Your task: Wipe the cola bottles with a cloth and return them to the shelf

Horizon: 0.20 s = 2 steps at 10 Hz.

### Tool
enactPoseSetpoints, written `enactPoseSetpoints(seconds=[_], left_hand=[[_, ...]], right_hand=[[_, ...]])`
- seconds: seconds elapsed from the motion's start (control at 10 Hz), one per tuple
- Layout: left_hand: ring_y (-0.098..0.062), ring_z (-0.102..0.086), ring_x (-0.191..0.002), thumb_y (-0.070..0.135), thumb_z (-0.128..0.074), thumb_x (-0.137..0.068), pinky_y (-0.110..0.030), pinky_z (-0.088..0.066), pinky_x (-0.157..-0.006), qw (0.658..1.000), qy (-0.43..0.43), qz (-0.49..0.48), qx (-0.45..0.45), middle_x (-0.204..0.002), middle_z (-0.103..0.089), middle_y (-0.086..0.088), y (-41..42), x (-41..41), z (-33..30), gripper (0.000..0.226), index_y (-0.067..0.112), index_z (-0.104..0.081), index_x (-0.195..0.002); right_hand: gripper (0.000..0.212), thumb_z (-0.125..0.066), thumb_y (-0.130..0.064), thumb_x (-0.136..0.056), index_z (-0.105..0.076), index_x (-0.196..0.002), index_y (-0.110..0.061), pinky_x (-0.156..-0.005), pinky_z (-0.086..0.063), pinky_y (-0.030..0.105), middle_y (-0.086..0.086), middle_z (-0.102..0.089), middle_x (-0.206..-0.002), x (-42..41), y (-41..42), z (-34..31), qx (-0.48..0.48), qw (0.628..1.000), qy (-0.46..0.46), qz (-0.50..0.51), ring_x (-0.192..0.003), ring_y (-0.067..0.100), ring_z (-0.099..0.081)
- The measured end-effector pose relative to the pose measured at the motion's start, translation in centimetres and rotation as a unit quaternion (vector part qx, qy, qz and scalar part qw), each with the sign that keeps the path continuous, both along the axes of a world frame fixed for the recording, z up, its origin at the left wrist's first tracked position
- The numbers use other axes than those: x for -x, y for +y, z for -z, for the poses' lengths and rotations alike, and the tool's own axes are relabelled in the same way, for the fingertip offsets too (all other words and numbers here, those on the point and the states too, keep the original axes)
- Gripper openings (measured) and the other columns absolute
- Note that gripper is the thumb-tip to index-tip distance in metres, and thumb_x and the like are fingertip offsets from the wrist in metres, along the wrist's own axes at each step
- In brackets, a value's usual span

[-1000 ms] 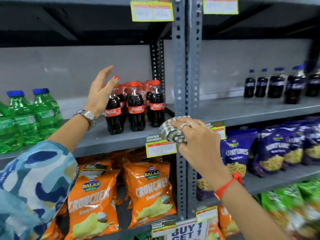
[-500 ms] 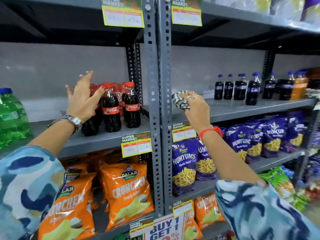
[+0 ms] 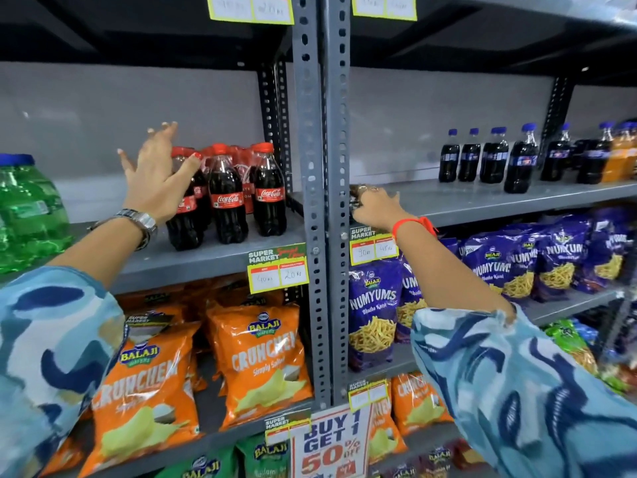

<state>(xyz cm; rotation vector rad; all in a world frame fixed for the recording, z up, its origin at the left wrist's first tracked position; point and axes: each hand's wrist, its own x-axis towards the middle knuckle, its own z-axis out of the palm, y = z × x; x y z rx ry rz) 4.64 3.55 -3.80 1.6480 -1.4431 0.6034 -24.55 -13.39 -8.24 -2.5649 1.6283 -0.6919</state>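
Note:
Several red-capped cola bottles (image 3: 225, 194) stand in a cluster on the grey shelf (image 3: 206, 257) of the left bay. My left hand (image 3: 155, 181) is raised in front of the leftmost bottle with its fingers spread. Its thumb lies against that bottle's neck and nothing is gripped. My right hand (image 3: 375, 205) rests on the front edge of the right bay's shelf (image 3: 482, 201), closed around the checked cloth (image 3: 355, 201). The cloth is mostly hidden behind the grey upright post (image 3: 315, 167).
Green bottles (image 3: 27, 208) stand at the far left. Blue-capped dark bottles (image 3: 489, 157) and an orange one (image 3: 617, 157) line the right shelf. Orange crisp bags (image 3: 255, 357) and purple snack bags (image 3: 372, 305) fill the shelves below.
My right hand has dropped with the cloth onto the right shelf's front edge, beside the post. My left hand stays open by the leftmost cola bottle. The view has shifted right.

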Motion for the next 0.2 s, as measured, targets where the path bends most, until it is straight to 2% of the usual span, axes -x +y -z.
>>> enactPoseSetpoints(seconds=[0.1,0.2], left_hand=[[-0.021,-0.011,-0.143,0.045,-0.031,-0.085,-0.054,0.011,-0.11,1.0,-0.005,-0.009,-0.008,-0.155,-0.018,-0.005,0.6,0.1,-0.3,0.066,0.016,-0.018,-0.144],[-0.021,-0.01,-0.143,0.044,-0.035,-0.086,-0.055,0.01,-0.11,1.0,0.014,-0.018,-0.011,-0.155,-0.017,-0.005,0.5,0.4,-0.4,0.068,0.016,-0.016,-0.145]], right_hand=[[0.063,-0.049,-0.011,-0.079,-0.036,-0.141,-0.009,-0.11,-0.01,0.062,0.013,-0.041,-0.142,-0.2,1.1,-0.5,0.048,0.988,-0.147,-0.012,-0.133,0.029,-0.033],[0.064,-0.048,-0.007,-0.08,-0.034,-0.142,-0.008,-0.109,-0.022,0.057,0.014,-0.048,-0.137,-0.6,2.2,-1.5,0.197,0.945,-0.262,0.02,-0.127,0.031,-0.04]])
